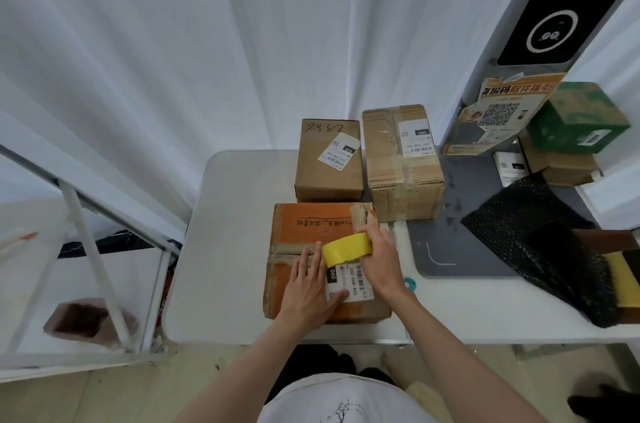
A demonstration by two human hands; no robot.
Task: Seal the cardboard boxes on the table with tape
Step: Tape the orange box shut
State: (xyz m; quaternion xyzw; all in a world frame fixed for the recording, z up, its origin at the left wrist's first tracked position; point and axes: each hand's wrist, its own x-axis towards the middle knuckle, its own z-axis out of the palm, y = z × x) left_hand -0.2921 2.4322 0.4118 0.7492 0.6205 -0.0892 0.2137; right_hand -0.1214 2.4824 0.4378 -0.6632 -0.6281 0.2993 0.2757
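Head view
Room: white curtains hang all around behind your white table (225,249), with a grey mat (446,249) on its right part.
Orange box: the orange box (301,225) sits at the near edge of the table, right in front of you, with a white shipping label (349,280) on its top.
Left hand: your left hand (308,287) lies flat on the box top, fingers straight, pressing down by the flap seam, thumb on the label.
Right hand: your right hand (379,259) grips the yellow tape roll (346,249), fingers curled round its right side; the roll stands on the box top, next to your left fingertips.
Other boxes: a plain brown box (329,173) and a taped brown box (401,176) stand side by side just behind the orange one.
Right side: a green box (578,121) on a low carton, and black bubble wrap (540,235) near the table's right end.
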